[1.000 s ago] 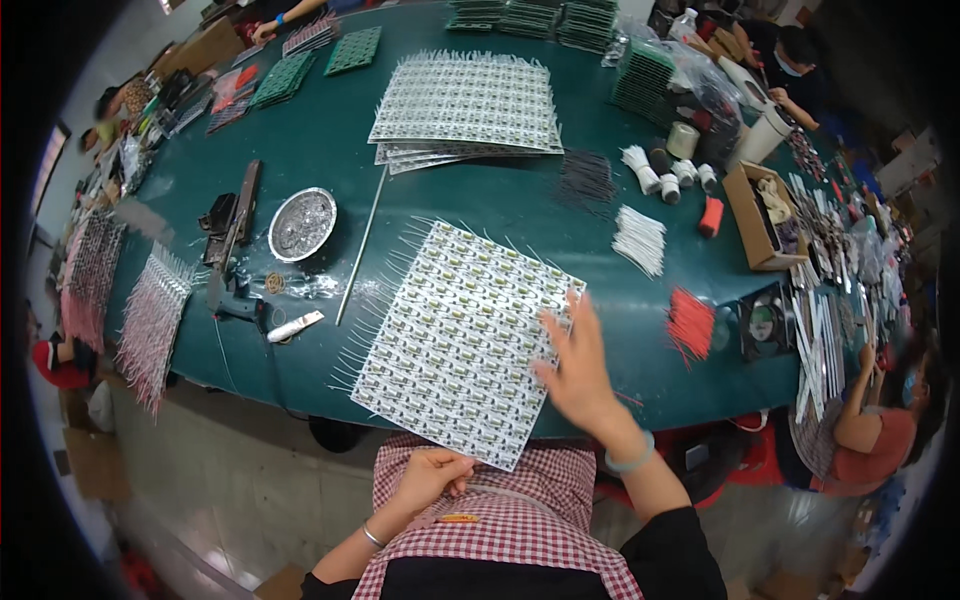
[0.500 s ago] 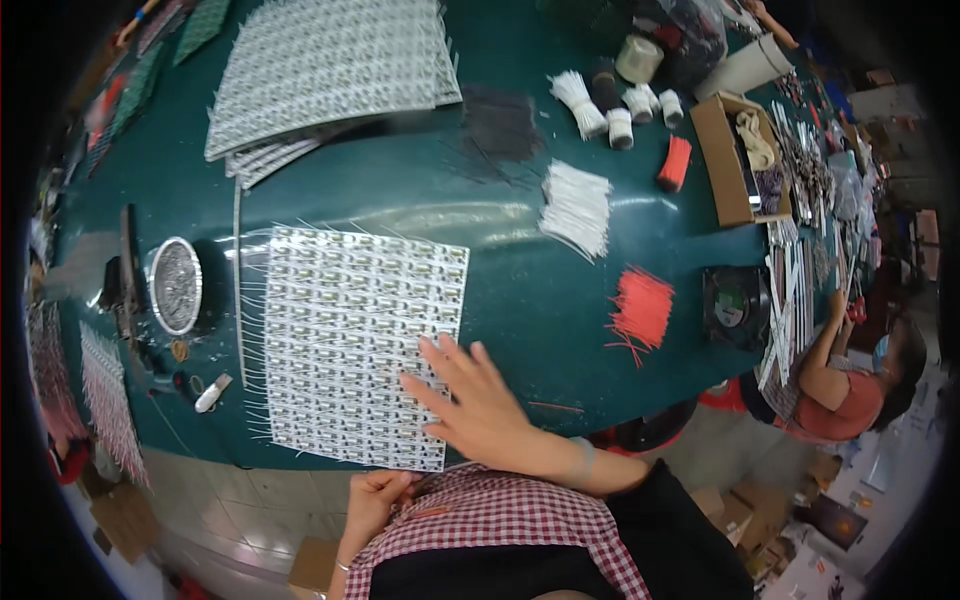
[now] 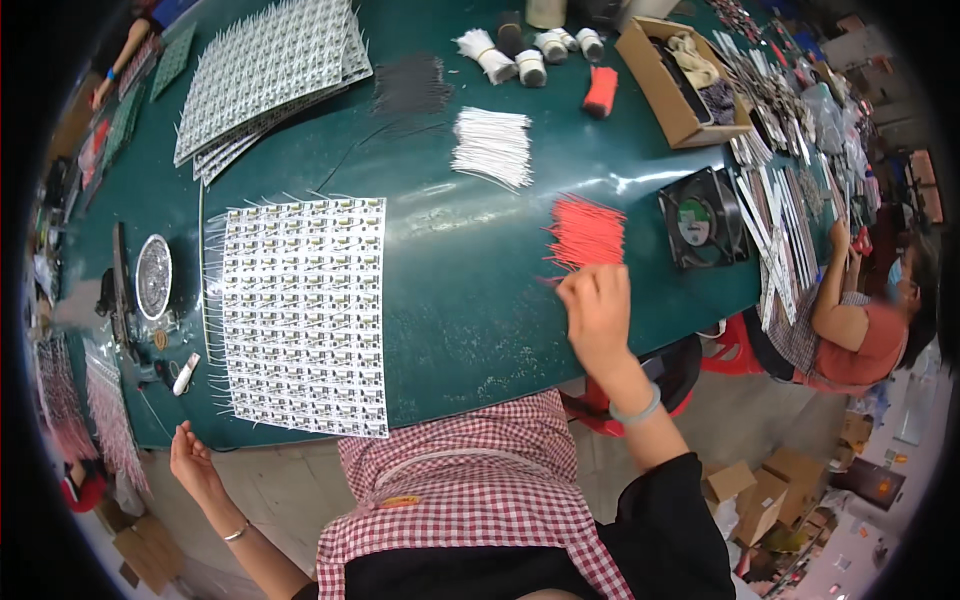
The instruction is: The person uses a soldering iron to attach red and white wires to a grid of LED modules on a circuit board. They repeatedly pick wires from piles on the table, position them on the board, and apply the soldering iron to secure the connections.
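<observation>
My right hand [image 3: 598, 312] is at the near edge of a bundle of short red wires [image 3: 588, 232], its fingers pinched together. A blurred red wire end sticks out beside the fingertips. Low at the left, just off the table's front edge, my left hand [image 3: 197, 466] has its fingers curled together. Anything between those fingers is too small to make out. Between the hands lies a white panel of small circuit boards [image 3: 305, 310], in rows, with thin white wires sticking out along its left and far edges. Neither hand touches the panel.
More board panels [image 3: 265, 75] are stacked at the far left. White wires [image 3: 492, 147], black wires [image 3: 412, 88], a cardboard box [image 3: 640, 70] and a black fan [image 3: 700, 220] lie beyond. A metal bowl [image 3: 153, 278] stands left. A co-worker [image 3: 850, 320] sits at right.
My right hand has left the panel and moved right to the red wires, closing its fingers. My left hand has moved left from the panel's near edge. The view has shifted.
</observation>
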